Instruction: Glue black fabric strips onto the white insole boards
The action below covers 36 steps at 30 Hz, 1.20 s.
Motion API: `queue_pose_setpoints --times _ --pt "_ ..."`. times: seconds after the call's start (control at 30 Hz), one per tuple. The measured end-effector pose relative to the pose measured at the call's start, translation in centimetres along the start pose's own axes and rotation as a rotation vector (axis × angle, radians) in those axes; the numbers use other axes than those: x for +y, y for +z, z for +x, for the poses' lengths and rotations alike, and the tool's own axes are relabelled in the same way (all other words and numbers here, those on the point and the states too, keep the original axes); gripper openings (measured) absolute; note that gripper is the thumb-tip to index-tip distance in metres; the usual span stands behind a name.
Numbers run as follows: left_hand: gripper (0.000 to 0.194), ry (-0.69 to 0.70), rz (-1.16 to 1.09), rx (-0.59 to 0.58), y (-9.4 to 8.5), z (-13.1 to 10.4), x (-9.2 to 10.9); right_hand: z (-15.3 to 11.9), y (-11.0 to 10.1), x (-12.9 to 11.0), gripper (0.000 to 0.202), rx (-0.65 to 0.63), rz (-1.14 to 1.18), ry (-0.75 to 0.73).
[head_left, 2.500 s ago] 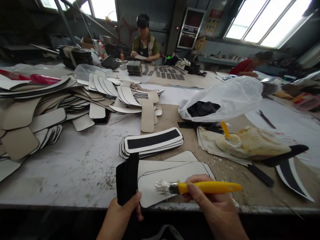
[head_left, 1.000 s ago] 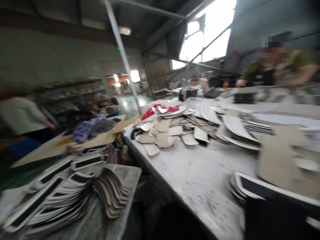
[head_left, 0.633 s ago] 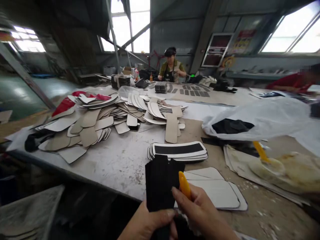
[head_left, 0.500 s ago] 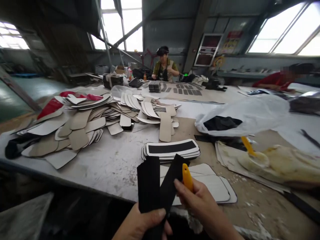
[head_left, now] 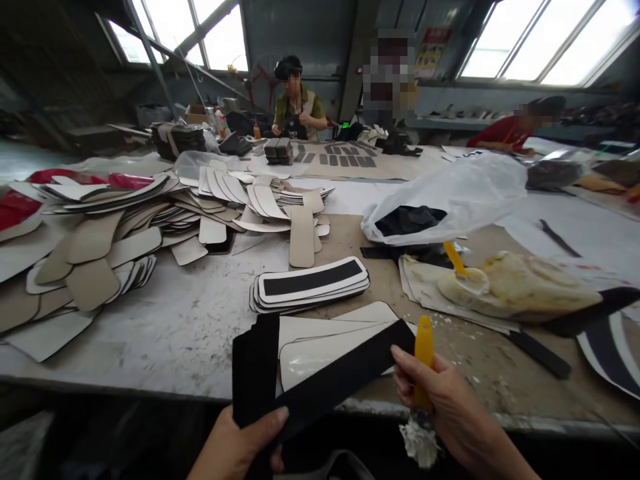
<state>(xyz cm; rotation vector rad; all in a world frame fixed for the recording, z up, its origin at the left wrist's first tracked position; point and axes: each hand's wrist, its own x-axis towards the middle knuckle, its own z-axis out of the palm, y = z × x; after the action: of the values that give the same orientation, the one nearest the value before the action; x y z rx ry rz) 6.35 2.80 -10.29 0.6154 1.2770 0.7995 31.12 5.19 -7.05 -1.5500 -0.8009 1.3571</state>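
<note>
My left hand (head_left: 250, 437) is closed around a bundle of black strips (head_left: 254, 373), thumb on top. One black strip (head_left: 345, 367) stretches from it up to the right, where the fingertips of my right hand (head_left: 430, 387) pinch its end. Tucked in that same right hand is a yellow-handled tool (head_left: 424, 347), its lower end caked in white. Beneath the strip lie white curved panels (head_left: 315, 350) at the table's front edge. Just behind them sits a stack of white panels (head_left: 310, 280), the top one bearing a black strip.
Loose beige and white pieces (head_left: 95, 260) are heaped on the left. A clear plastic bag (head_left: 465, 193) holds black material. Right of centre, a yellow scraper (head_left: 455, 257) stands in a glue-stained container (head_left: 465, 283). Two people work across the table.
My right hand has moved right and slightly down, drawing the end of one black strip away from the bundle. The view has shifted, so the table items appear further left and higher.
</note>
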Motion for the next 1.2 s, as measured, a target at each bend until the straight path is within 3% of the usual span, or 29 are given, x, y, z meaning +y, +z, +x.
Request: queue_pose_setpoints --times 0.2,0.4,0.5,0.6,0.77,0.9,1.07,1.2 --pt "0.037 0.085 0.217 0.151 1.4 0.9 2.3 0.5 -2.5 1.8 0.05 0.333 -0.592 -0.095" --pt "0.026 0.177 0.51 0.203 1.4 3.1 3.3 1.9 -2.9 3.6 0.036 0.46 -1.04 -0.724" --pt "0.014 0.246 0.595 0.202 1.4 4.2 2.8 2.7 -3.0 4.3 0.034 0.508 -1.216 -0.864" --pt "0.017 0.276 0.622 0.224 1.5 4.8 2.3 3.3 -3.2 4.6 0.03 0.467 -1.319 -0.792" --pt "0.019 0.234 0.601 0.308 1.4 5.2 2.1 3.6 -3.4 4.4 0.031 0.393 -1.356 -0.457" --pt "0.028 0.178 0.482 0.291 1.1 5.5 2.2 3.6 -3.1 3.9 0.036 0.342 -1.35 -0.256" --pt "0.017 0.141 0.354 0.253 1.4 5.1 2.6 3.5 -2.6 3.3 0.04 0.322 -1.352 -0.145" --pt "0.034 0.118 0.322 0.206 1.9 4.5 2.9 3.6 -2.6 3.0 0.039 0.279 -1.369 -0.095"
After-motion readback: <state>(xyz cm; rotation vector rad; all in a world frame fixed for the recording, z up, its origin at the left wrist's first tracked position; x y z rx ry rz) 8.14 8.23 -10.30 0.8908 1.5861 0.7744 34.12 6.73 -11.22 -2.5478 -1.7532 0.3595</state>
